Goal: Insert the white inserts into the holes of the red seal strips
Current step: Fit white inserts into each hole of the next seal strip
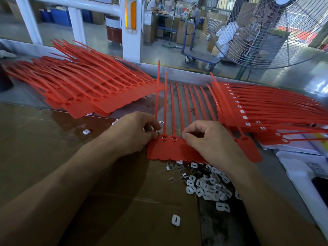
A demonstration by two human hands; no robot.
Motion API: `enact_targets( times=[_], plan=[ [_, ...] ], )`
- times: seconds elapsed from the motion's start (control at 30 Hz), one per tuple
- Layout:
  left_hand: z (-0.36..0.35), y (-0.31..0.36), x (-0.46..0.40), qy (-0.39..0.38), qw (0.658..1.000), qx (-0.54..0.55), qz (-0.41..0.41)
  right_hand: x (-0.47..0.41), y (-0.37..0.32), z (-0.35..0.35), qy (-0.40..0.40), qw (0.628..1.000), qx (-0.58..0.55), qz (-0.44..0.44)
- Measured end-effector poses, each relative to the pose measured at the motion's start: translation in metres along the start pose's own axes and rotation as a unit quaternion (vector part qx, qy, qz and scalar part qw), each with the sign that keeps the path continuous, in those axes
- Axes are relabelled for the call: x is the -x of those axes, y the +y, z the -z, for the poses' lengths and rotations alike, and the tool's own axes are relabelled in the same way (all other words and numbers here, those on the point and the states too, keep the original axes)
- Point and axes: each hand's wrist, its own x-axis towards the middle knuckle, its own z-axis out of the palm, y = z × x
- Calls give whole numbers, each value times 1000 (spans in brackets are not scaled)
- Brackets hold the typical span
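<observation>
Left hand (134, 134): fingers curled, pinching the left edge of the red strip sheet (166, 151) at its row of holes, apparently to steady it. Right hand (205, 141): fingertips (184, 136) curled down onto the third hole along, seemingly pressing an insert home; the insert itself was hidden under them. Two fitted inserts (164, 137) showed in the holes just left of that fingertip, so work judged to run left to right with most holes still to fill. Sheet lay flat on the tabletop (53, 157), tails pointing away from the person, heads nearest for reach. Loose white inserts (207, 187) were heaped just below the sheet, under the right wrist, close for picking. Unfilled stack (85, 89) lay at far left; filled stack (266, 112), showing white in its holes, at right. A fan (266, 29) stood beyond.
</observation>
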Motion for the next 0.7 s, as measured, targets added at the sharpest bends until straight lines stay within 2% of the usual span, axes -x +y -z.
enact_targets(
  times=[0.23, 0.37, 0.7],
  plan=[
    [-1, -2, 0, 1, 1000, -4, -3, -4, -3, -5, 0, 999, 52, -3],
    [-1, -2, -1, 0, 1000, -4, -2, -6, 1, 3, 28, 996, 82, -11],
    [-1, -3, 0, -2, 1000, -3, 1, -4, 2, 5, -5, 995, 94, -36]
  ],
)
